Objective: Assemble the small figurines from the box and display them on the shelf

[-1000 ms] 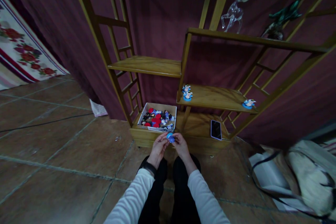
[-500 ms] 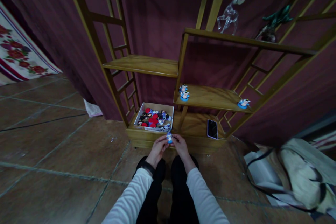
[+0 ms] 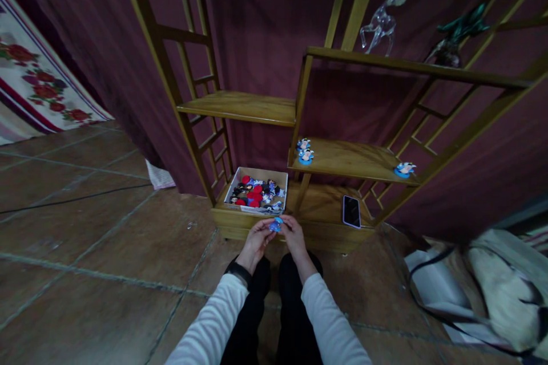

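Glossy plastic-looking figurine [image 3: 276,225], smooth wooden shelf [image 3: 351,158], glassy deer [image 3: 381,24]

Open lane across the right middle shelf [image 3: 355,159], clutter at both ends.
I see room for a hand to pass between the two figurines [image 3: 305,157] at the left end and the single figurine [image 3: 405,169] at the right. A post [image 3: 301,104] walls off the left side and the upper shelf [image 3: 411,68] hangs above. Lower down, the box [image 3: 268,175] stands just beyond the left hand [image 3: 256,240]; between box and phone [image 3: 351,211], the bottom board [image 3: 323,201] leaves a gap.
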`<control>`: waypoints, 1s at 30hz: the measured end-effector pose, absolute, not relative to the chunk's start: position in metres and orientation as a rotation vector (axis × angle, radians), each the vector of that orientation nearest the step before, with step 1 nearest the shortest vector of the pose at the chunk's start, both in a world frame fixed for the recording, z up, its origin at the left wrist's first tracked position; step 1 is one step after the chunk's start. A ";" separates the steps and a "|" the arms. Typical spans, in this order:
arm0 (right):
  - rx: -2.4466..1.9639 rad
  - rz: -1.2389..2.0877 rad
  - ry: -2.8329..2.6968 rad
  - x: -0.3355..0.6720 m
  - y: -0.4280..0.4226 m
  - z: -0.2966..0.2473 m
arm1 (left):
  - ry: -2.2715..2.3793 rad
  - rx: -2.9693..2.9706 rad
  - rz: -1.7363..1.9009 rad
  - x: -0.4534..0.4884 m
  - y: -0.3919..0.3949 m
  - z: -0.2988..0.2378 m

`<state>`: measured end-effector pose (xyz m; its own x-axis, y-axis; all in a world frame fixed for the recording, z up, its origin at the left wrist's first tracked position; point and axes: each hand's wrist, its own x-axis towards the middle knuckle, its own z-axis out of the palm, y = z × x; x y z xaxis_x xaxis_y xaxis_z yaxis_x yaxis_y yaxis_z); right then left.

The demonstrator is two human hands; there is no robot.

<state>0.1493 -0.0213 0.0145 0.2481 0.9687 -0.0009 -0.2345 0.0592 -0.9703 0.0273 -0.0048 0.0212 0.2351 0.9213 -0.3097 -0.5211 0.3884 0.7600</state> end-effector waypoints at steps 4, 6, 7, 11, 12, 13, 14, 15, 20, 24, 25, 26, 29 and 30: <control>-1.151 1.145 -0.782 0.143 -0.019 0.014 | 0.870 0.590 1.051 0.022 -0.004 0.023; -1.158 1.173 -0.721 0.140 -0.017 0.014 | 0.888 0.596 1.040 0.019 -0.003 0.024; -1.158 1.187 -0.694 0.138 -0.016 0.014 | 0.893 0.601 1.033 0.018 -0.002 0.024; -1.145 1.241 -0.649 0.132 -0.014 0.015 | 0.897 0.620 1.025 0.012 0.001 0.024; -1.134 1.258 -0.648 0.131 -0.014 0.014 | 0.902 0.618 1.035 0.011 0.002 0.024; -1.121 1.275 -0.648 0.131 -0.014 0.014 | 0.908 0.614 1.049 0.010 0.003 0.023; -1.107 1.287 -0.647 0.130 -0.014 0.012 | 0.914 0.609 1.061 0.010 0.003 0.023; -1.096 1.293 -0.646 0.131 -0.013 0.011 | 0.918 0.604 1.072 0.009 0.003 0.023; -1.046 1.290 -0.667 0.134 -0.015 0.007 | 0.908 0.596 1.093 0.012 0.001 0.024; -1.062 1.290 -0.663 0.136 -0.018 0.015 | 0.897 0.613 1.086 0.014 0.002 0.025; -1.070 1.295 -0.655 0.136 -0.018 0.017 | 0.899 0.618 1.077 0.014 0.002 0.025; -1.074 1.300 -0.647 0.136 -0.019 0.019 | 0.902 0.621 1.068 0.014 0.003 0.024; -1.070 1.312 -0.626 0.136 -0.019 0.024 | 0.893 0.625 1.046 0.015 0.003 0.024; -1.069 1.315 -0.618 0.136 -0.019 0.025 | 0.887 0.628 1.037 0.015 0.003 0.024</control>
<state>0.1361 -0.0193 0.0251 0.2015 0.9591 -0.1989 -0.4594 -0.0868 -0.8840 0.0148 0.0033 0.0237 0.2313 0.9187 -0.3200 -0.4591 0.3931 0.7967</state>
